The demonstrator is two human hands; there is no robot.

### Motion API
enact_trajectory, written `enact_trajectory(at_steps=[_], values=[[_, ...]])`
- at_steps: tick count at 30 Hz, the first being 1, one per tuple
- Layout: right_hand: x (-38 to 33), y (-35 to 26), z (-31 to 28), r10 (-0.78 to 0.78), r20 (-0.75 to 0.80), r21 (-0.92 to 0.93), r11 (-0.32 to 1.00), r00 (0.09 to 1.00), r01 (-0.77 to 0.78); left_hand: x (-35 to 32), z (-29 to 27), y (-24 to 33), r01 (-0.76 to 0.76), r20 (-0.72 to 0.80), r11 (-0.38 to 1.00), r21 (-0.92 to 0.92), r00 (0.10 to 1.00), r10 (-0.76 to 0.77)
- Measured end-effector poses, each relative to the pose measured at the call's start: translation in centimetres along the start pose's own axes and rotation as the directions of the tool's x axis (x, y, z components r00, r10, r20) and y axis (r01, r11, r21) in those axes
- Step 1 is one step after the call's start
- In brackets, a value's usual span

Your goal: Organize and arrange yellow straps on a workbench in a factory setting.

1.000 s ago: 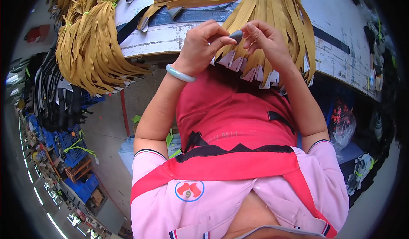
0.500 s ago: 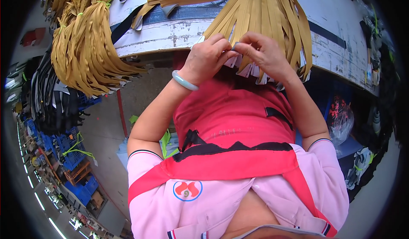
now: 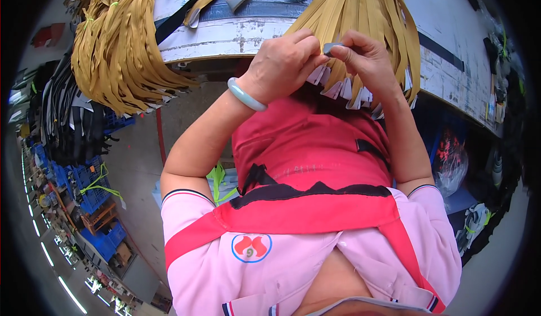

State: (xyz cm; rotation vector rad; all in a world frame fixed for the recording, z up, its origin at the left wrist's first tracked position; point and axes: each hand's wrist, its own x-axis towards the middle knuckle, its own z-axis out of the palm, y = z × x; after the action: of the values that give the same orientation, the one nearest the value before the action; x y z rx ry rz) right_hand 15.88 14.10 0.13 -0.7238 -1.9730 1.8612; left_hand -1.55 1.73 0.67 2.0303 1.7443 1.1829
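Note:
Long golden-tan zipper tapes [image 3: 360, 11] hang in a fan over the near table edge, with pale grey-white ends at the bottom. My right hand [image 3: 369, 62] pinches a small grey tape end [image 3: 332, 48] between thumb and forefinger. Close beside it, my left hand [image 3: 284, 65] has its fingers curled and pressed together at the same tape end; whatever lies between them is mostly hidden. A pale bangle [image 3: 246, 94] circles my left wrist. Both hands are held in front of the fanned tapes, above my red apron [image 3: 310, 147].
The white, scuffed table [image 3: 225, 42] bears a dark strip and more tan tapes. A thick tied bundle of tan tapes [image 3: 121, 56] hangs off its left end, with black tapes [image 3: 70, 118] below. Blue crates [image 3: 93, 189] stand at left. A clear plastic bag [image 3: 452, 169] is under the table at right.
Both hands have shifted a little upward and to the right in the view. The small grey tape end shows more clearly between the fingertips, and the right fingers have lifted slightly away from the left.

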Motion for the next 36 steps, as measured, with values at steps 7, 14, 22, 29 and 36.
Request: enact_trajectory(at_steps=[7,14,22,29,36], values=[[-0.6,0.7,-1.7,0.007,-0.117,0.03,1.0,0.993,-0.003,0.6,-5.3,-6.1,0.139,-0.363,0.916,-0.376,0.887,-0.284],[-2.6,2.6,-0.5,0.204,0.033,-0.048,0.978,0.978,-0.203,-4.4,-7.6,-8.1,0.338,-0.247,0.935,-0.106,0.902,-0.354],[-1.9,2.1,2.3,0.258,0.189,-0.125,0.963,0.947,-0.238,-5.0,-2.1,-5.8,-0.066,0.206,0.944,0.322,0.978,-0.002],[-1.7,1.8,2.0,0.258,0.17,-0.117,0.964,0.951,-0.24,-2.6,-3.3,-6.6,0.162,0.269,0.987,-0.008,0.951,-0.154],[2.0,-2.3,1.6,-0.196,0.036,-0.153,0.968,0.98,0.199,0.9,-3.1,-3.0,0.099,0.098,0.895,-0.436,0.993,-0.062]])
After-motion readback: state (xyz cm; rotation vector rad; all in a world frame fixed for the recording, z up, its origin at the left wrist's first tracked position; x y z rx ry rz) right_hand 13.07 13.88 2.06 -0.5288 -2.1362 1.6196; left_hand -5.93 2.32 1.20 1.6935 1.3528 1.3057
